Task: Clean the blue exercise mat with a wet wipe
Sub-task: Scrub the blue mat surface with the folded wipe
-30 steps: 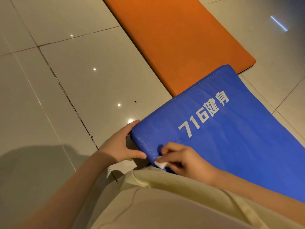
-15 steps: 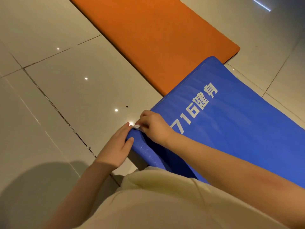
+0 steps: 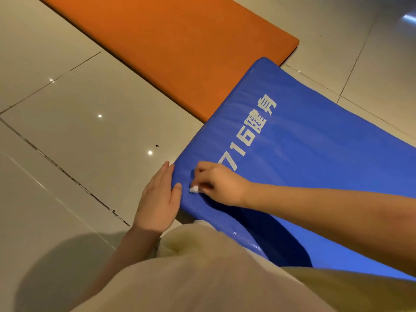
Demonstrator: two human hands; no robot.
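**Two hands at the mat's near corner**

Two mats lie on the tiled floor (image 3: pixel 78 131). The blue mat (image 3: pixel 315 165) runs from the lower right up toward the middle of the view, with white lettering (image 3: pixel 249 136) printed along its short end. The orange mat (image 3: pixel 180 52) lies beyond it. The blue mat's far corner meets the orange mat's edge in the view; whether the two touch cannot be told.

Left hand (image 3: pixel 157 203): fingers straight and held together, laid flat against the blue mat's side edge at the near corner. The thumb lies over the edge, its tip on the top surface. It grips nothing.

Right hand (image 3: pixel 220 185): fingers curled, pinching a small white wad, the wipe (image 3: pixel 194 189), at the fingertips. The wipe touches the mat's top surface just beside the left thumb, close to the corner and below the lettering. The right forearm crosses above the mat from the right and casts a dark shadow on it.

Cream clothing (image 3: pixel 202 278) fills the bottom of the view and covers the mat's nearest part.
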